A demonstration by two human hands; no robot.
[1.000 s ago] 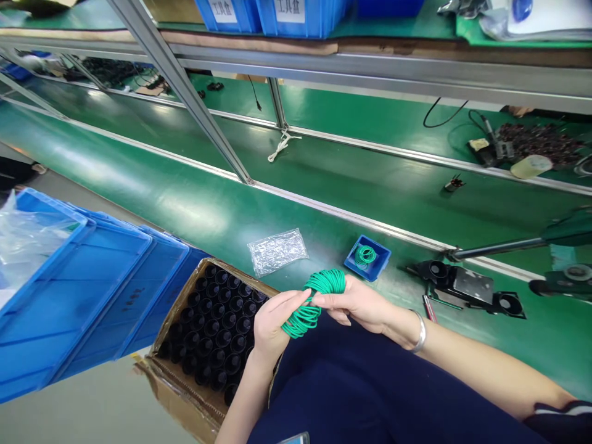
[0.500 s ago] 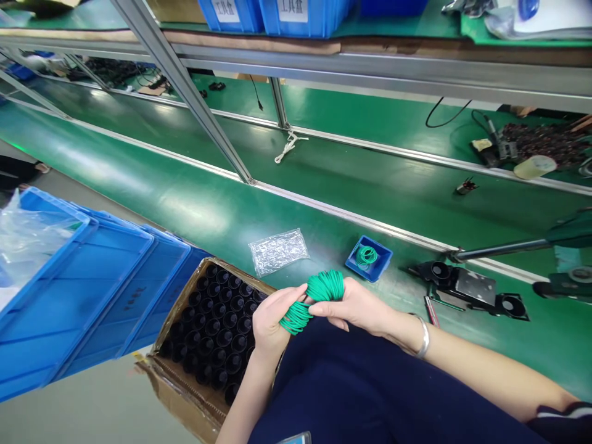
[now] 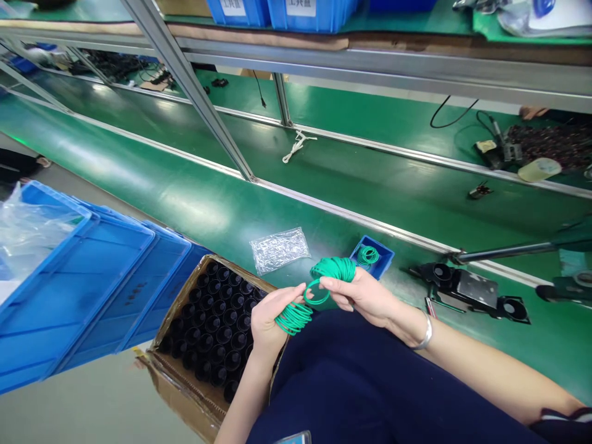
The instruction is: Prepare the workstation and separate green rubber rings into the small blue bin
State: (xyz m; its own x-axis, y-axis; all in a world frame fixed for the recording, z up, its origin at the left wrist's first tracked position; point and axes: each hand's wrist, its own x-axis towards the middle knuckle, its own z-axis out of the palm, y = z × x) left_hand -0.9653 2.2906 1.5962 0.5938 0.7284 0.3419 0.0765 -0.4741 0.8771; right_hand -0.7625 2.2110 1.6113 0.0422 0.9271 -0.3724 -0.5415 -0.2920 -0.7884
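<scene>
My left hand (image 3: 269, 314) is closed around a bunch of thin green rings (image 3: 294, 319), which fan out past its fingers. In my right hand (image 3: 365, 293) is a second, thicker bunch of green rings (image 3: 333, 269). Between the two hands a single green ring (image 3: 317, 292) stands apart, pinched by the fingertips on both sides. Just beyond the right hand, a small blue tray (image 3: 383, 265) on the bench holds a few more green rings (image 3: 368, 254). The right hand partly covers that tray's near side.
An open carton (image 3: 178, 394) of black cylindrical parts stands at my left, beside stacked blue crates (image 3: 106, 277). A clear plastic bag (image 3: 280, 250) lies on the green bench (image 3: 194, 203). To the right rests a black fixture (image 3: 472, 288); a metal shelf frame (image 3: 203, 105) rises behind.
My right hand has moved slightly right and up with its bunch, widening the gap between the hands. One green ring now shows separately between them.
</scene>
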